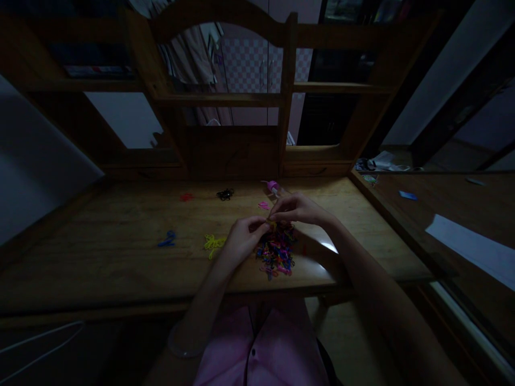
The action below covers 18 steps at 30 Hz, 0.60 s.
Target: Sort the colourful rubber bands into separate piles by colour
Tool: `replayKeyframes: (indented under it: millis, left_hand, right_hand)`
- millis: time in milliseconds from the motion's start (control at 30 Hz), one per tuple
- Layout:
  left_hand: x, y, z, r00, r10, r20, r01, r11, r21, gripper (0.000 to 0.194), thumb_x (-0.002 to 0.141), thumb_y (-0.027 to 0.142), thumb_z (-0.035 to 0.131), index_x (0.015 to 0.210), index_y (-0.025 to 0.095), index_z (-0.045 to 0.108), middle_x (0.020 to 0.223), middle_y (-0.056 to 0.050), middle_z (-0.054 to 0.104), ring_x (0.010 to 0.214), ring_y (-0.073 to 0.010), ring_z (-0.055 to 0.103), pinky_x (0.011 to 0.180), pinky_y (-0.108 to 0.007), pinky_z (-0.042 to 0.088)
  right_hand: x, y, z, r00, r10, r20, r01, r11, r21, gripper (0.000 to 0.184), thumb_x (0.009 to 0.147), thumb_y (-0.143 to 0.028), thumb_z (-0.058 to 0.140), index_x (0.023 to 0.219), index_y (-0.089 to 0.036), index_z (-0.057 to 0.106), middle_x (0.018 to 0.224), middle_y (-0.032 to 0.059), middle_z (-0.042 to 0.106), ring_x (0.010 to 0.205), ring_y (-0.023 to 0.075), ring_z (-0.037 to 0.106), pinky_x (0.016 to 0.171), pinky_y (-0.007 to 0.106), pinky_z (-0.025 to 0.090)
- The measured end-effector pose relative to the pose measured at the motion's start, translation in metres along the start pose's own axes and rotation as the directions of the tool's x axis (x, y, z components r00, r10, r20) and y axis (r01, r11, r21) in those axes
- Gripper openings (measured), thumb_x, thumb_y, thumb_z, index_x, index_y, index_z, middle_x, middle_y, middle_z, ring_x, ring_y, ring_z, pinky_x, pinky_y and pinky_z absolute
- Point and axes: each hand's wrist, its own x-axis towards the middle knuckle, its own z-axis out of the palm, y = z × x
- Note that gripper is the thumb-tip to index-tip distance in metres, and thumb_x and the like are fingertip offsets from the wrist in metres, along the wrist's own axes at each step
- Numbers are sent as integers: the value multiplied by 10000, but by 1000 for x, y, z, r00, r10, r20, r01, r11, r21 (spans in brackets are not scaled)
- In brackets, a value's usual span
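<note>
My left hand [244, 236] and my right hand [296, 208] meet fingertip to fingertip over a heap of mixed-colour elastic bands [277, 252]. Both are closed in a pinch; whatever lies between the fingertips is too small and dark to make out. Left of my left hand is a bunch of yellow bands [213, 243], partly behind the wrist. A small group of blue bands [167, 239] lies farther left. Beyond the hands are pink bands [263, 205], black bands [225, 194] and red bands [186, 197], each colour in its own group.
A pink-capped bottle or tube [273, 186] lies behind my right hand, partly covered. The wooden desk [100, 257] has a shelf frame [233, 100] along its back. To the right, a lower wooden surface holds a long white strip [475, 249] and a small blue packet [408, 195].
</note>
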Motion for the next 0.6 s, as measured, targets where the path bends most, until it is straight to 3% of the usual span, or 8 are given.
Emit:
replayKeyframes:
  millis: [200, 400, 600]
  left_hand:
    - [-1, 0, 0, 995, -73, 65, 84, 982, -172, 279, 801, 315, 687, 1005, 126, 709, 1008, -109, 726, 910, -217, 673, 811, -309, 513]
    - [-3, 0, -2, 980, -141, 139, 174, 947, -269, 374, 732, 282, 770, 1073, 145, 703, 1099, -131, 705, 922, -210, 675, 789, -312, 529]
    - [0, -9, -1, 990, -132, 53, 142, 941, -307, 358, 749, 362, 761, 1014, 127, 715, 990, -108, 733, 834, -195, 686, 762, -300, 539]
  right_hand:
    - [-2, 1, -5, 999, 39, 34, -41, 998, 53, 233, 773, -362, 751, 863, -148, 724, 735, 7, 651, 627, 87, 531, 567, 222, 402]
    - [-2, 1, -2, 995, 58, 82, -66, 992, 103, 234, 768, -366, 755, 861, -153, 721, 813, 37, 683, 734, 129, 596, 642, 252, 441]
    - [-1, 1, -3, 997, 73, 37, -77, 987, 141, 230, 762, -367, 760, 843, -156, 717, 680, -6, 616, 568, 80, 484, 487, 212, 327]
